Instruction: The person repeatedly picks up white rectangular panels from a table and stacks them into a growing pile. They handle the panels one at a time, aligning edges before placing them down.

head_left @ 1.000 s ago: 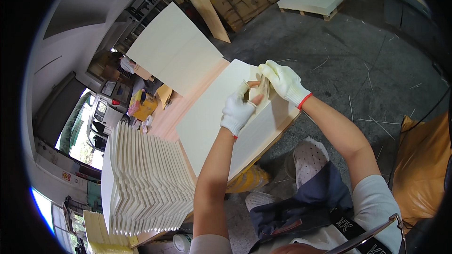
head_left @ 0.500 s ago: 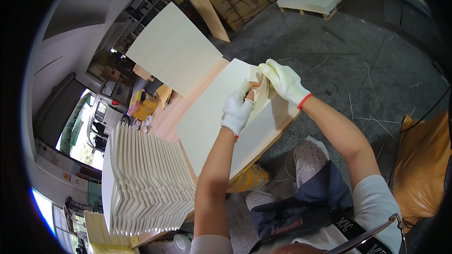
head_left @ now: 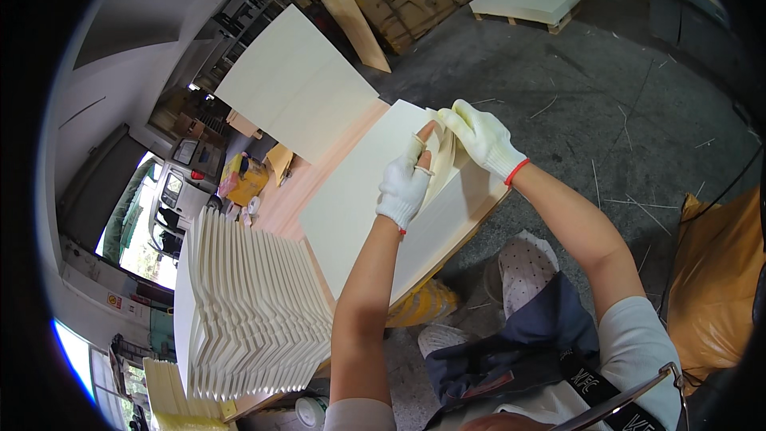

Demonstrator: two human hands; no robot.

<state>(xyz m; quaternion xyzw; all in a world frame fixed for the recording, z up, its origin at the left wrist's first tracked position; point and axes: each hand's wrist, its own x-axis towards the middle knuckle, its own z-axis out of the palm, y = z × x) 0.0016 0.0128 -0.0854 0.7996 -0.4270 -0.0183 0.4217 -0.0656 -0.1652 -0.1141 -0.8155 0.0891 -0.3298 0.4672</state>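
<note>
The head camera, a wide fisheye, looks steeply down and forward from above the person's forearms point(head_left: 363, 319), which enter between six and four o'clock. The hands point(head_left: 482, 137) are near, from centre toward two o'clock. The bench point(head_left: 291, 195) lies at nine o'clock, farther floor point(head_left: 606, 104) at two; the room leans.

Your left hand point(head_left: 403, 185) and right hand point(head_left: 480, 137) wear white gloves edged red. Your stacked sheets point(head_left: 355, 199) are cream, the tabletop point(head_left: 275, 209) pinkish, your apron point(head_left: 550, 321) navy, the cloth point(head_left: 525, 271) beside it whitish with dark dots.
</note>
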